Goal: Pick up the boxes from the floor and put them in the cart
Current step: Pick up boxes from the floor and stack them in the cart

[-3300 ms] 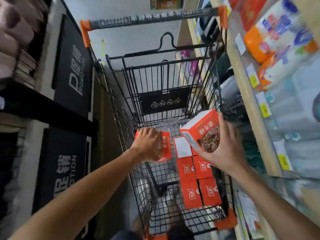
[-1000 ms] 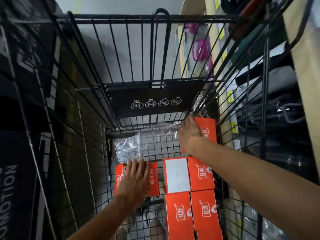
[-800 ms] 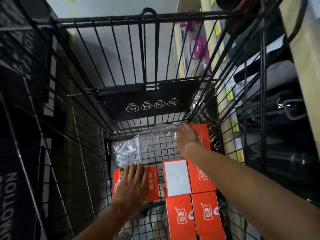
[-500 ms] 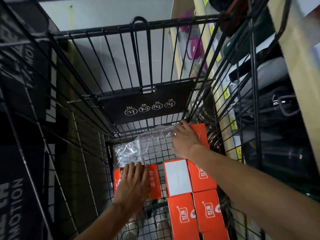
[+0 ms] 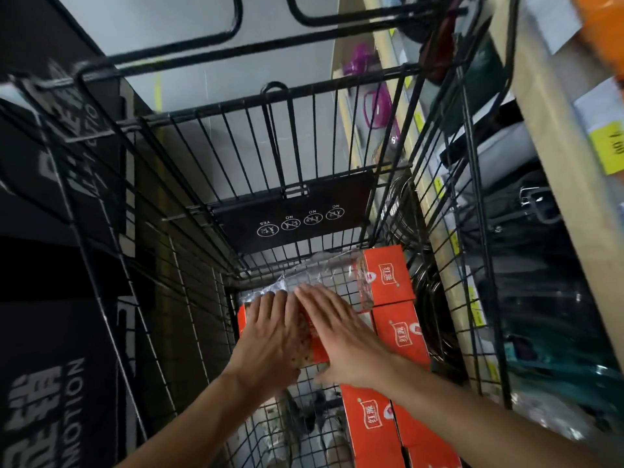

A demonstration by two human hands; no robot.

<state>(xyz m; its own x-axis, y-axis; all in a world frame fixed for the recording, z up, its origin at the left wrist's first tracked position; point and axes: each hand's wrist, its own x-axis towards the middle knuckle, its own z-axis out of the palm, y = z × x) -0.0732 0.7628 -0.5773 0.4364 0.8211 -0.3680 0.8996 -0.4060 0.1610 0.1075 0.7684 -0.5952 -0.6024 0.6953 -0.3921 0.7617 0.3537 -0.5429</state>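
Several orange boxes lie flat on the bottom of the black wire cart (image 5: 189,298). One box (image 5: 385,275) sits at the far right corner, partly under clear plastic wrap (image 5: 324,268). More boxes (image 5: 401,332) run in a row toward me along the right side. My left hand (image 5: 273,336) lies flat, fingers straight, on an orange box (image 5: 314,352) at the left. My right hand (image 5: 341,336) rests beside it with straight fingers, over the same box and its neighbour.
A black warning plate (image 5: 297,217) hangs on the cart's far wall. Wooden store shelves (image 5: 553,136) with yellow price tags stand close on the right. Dark promotion panels (image 5: 47,366) line the left. Grey floor (image 5: 189,55) lies beyond the cart.
My right hand left the far right corner box and came back beside my left hand. The left hand stays on the left box. The view pulled up and back.
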